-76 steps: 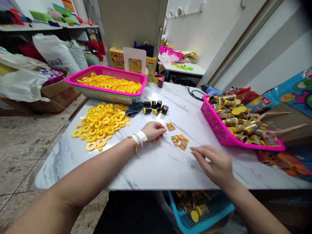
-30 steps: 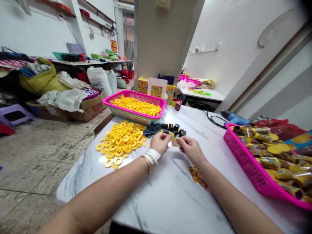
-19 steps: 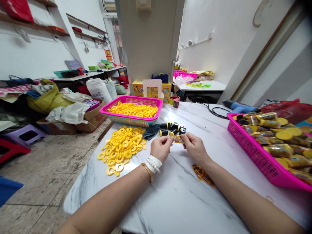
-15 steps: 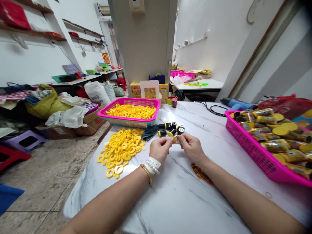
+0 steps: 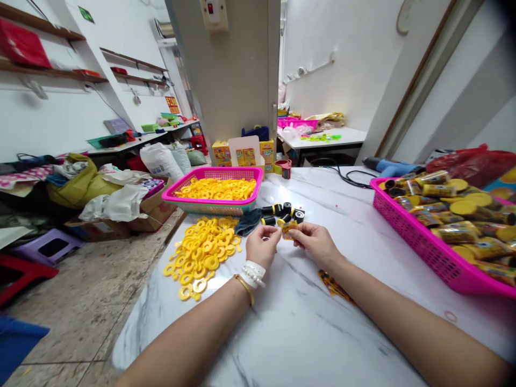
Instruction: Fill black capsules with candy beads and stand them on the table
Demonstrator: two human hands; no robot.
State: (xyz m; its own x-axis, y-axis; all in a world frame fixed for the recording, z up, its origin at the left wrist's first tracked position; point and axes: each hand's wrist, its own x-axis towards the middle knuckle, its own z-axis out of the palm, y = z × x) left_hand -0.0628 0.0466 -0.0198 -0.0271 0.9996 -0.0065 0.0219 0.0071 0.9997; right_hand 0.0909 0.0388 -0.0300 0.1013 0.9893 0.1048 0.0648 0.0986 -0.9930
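My left hand (image 5: 263,245) and my right hand (image 5: 317,243) meet over the marble table (image 5: 290,328), both pinching a small colourful sticker (image 5: 288,229) between thumb and fingers. Just beyond the sticker lie several small black and yellow rollers (image 5: 282,213) and a dark cloth (image 5: 248,221). A loose heap of yellow plastic rings (image 5: 203,251) spreads to the left of my left hand. More stickers (image 5: 334,285) lie on the table under my right forearm.
A pink basket (image 5: 209,205) of yellow rings stands at the back left. Another pink basket (image 5: 419,239) with yellow wrapped tubes fills the right side. A blue tool (image 5: 385,169) with a black cable lies behind it. Bags, boxes and stools crowd the floor at left.
My right hand left the sticker pile and joined my left hand on one sticker, which both lifted off the table. The view rose and shifted.
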